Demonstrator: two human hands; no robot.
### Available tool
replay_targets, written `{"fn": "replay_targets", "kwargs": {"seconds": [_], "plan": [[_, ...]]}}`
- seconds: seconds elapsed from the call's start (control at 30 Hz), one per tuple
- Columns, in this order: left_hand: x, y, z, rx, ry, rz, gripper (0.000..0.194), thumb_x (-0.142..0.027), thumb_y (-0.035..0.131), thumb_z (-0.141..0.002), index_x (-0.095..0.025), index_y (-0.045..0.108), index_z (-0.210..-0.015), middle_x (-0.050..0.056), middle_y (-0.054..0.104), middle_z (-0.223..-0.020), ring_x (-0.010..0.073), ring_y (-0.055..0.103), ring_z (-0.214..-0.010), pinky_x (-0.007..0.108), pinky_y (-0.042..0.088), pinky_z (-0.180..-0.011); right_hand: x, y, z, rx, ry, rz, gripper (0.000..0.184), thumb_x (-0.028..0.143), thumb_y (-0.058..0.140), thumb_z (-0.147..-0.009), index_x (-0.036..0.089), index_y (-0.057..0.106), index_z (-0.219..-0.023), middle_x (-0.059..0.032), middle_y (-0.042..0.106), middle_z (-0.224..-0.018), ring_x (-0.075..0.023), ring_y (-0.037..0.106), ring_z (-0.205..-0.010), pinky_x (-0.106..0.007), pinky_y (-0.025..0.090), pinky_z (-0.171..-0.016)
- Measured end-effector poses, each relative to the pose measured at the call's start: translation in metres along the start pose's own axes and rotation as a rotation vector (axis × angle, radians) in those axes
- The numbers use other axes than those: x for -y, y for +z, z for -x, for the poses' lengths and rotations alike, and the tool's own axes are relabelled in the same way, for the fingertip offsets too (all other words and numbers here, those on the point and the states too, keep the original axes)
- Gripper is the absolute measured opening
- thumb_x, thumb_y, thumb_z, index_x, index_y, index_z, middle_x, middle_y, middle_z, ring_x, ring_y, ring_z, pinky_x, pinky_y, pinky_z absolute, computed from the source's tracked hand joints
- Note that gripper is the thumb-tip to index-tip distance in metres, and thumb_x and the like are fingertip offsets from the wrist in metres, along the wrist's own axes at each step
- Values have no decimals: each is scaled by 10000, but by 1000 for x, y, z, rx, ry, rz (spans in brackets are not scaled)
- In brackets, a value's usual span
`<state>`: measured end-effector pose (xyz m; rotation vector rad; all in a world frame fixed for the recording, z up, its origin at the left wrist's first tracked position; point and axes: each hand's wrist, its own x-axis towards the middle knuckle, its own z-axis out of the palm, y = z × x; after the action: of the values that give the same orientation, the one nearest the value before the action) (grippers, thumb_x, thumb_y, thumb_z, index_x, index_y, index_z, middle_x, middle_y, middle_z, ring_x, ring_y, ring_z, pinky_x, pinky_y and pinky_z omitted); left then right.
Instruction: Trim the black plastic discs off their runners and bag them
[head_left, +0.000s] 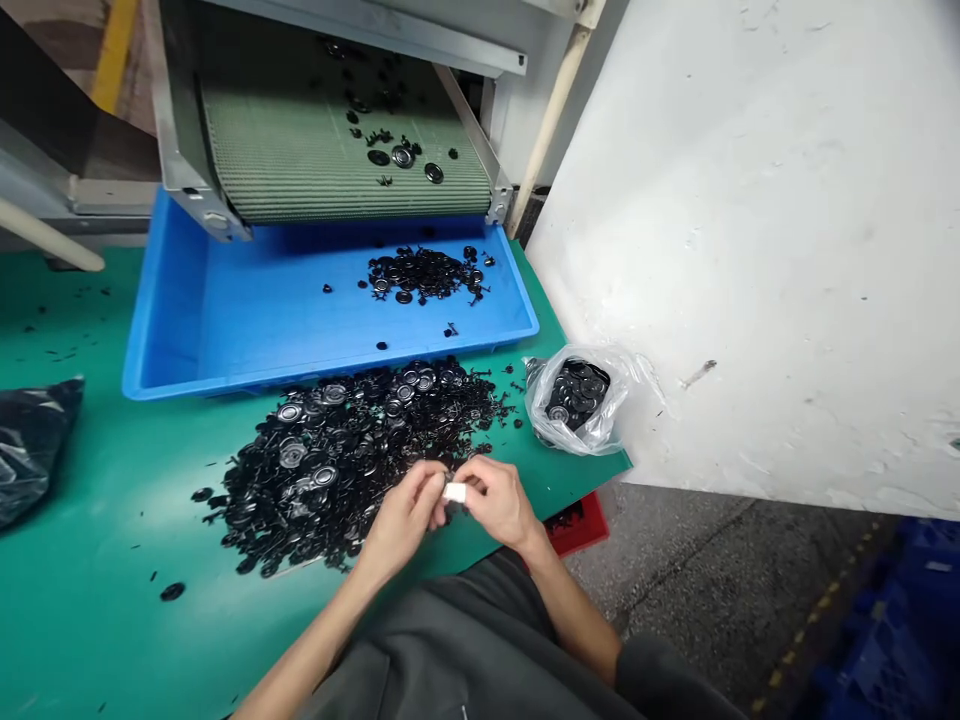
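Note:
My left hand [409, 508] and my right hand [499, 500] meet at the front edge of a heap of black plastic parts [352, 450]. Both are closed in a pinch, fingertips almost touching. A small dark bit shows between them, too hidden to name. Something white [454, 492], perhaps a wrap on a right-hand finger, sits at the fingertips. Round ringed discs and thin branching pieces make up the heap. Right of it stands an open clear plastic bag [611, 425] holding black discs [577, 390].
Above a blue tray [247, 380], a green conveyor belt [300, 170] carries black parts. More parts [424, 272] lie in the tray. A dark bag [34, 445] rests on the left of the green table [90, 600]. A white panel [765, 250] borders the right; a red bin [589, 525] sits below.

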<state>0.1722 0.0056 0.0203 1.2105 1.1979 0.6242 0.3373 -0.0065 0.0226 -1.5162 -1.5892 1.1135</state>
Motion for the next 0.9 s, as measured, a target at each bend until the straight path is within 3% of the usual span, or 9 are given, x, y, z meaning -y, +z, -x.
{"fn": "replay_targets", "kwargs": {"seconds": [0.1, 0.3, 0.4, 0.53, 0.63, 0.73, 0.9], "plan": [[11, -12, 21, 71, 11, -138, 272, -465, 448, -947, -246, 605, -914, -34, 564, -615, 176, 530, -562, 272, 400, -564, -1, 13, 9, 107, 45, -23, 217, 102, 599, -779, 210, 670, -953, 24, 658, -781, -114, 625, -686, -198, 507, -628], [30, -21, 39, -89, -63, -226, 324, -487, 446, -932, -250, 539, -1132, -7, 644, -765, 217, 601, -674, 309, 458, -639, -3, 28, 16, 274, -124, 90, 283, 65, 516, -804, 216, 658, -998, 7, 644, -852, -113, 614, -721, -201, 505, -686], [32, -19, 35, -95, -67, -170, 299, -466, 436, -942, -249, 549, -1115, 30, 675, -935, 225, 626, -825, 327, 484, -745, -5, 31, 15, 310, -212, 181, 305, 95, 478, -844, 203, 624, -1089, -7, 642, -839, -133, 607, -718, -229, 510, -712], [29, -13, 27, -65, -105, 4, 282, -475, 445, -940, -235, 572, -1017, 6, 622, -831, 202, 575, -753, 300, 469, -690, -14, 39, 15, 244, -233, 170, 261, 156, 428, -908, 194, 607, -1094, -23, 672, -824, -144, 633, -707, -238, 525, -712], [28, -10, 22, -73, -123, 104, 284, -477, 474, -925, -220, 585, -976, -10, 581, -769, 180, 527, -675, 280, 446, -634, -19, 44, 18, 204, -219, 163, 284, 172, 408, -932, 205, 583, -1155, -65, 714, -974, -172, 685, -856, -268, 544, -798], [26, -10, 19, -62, -109, 108, 277, -462, 486, -920, -214, 601, -965, 1, 593, -798, 184, 538, -708, 279, 447, -655, -19, 45, 20, 211, -196, 174, 312, 159, 405, -928, 215, 555, -1195, -77, 716, -1058, -187, 696, -950, -280, 548, -841], [20, -11, 14, -65, -78, 80, 259, -424, 465, -925, -213, 609, -966, 16, 622, -840, 197, 564, -772, 288, 456, -707, -17, 46, 18, 207, -150, 195, 328, 159, 429, -905, 188, 532, -1215, -109, 721, -1068, -216, 704, -910, -309, 559, -801]]}}
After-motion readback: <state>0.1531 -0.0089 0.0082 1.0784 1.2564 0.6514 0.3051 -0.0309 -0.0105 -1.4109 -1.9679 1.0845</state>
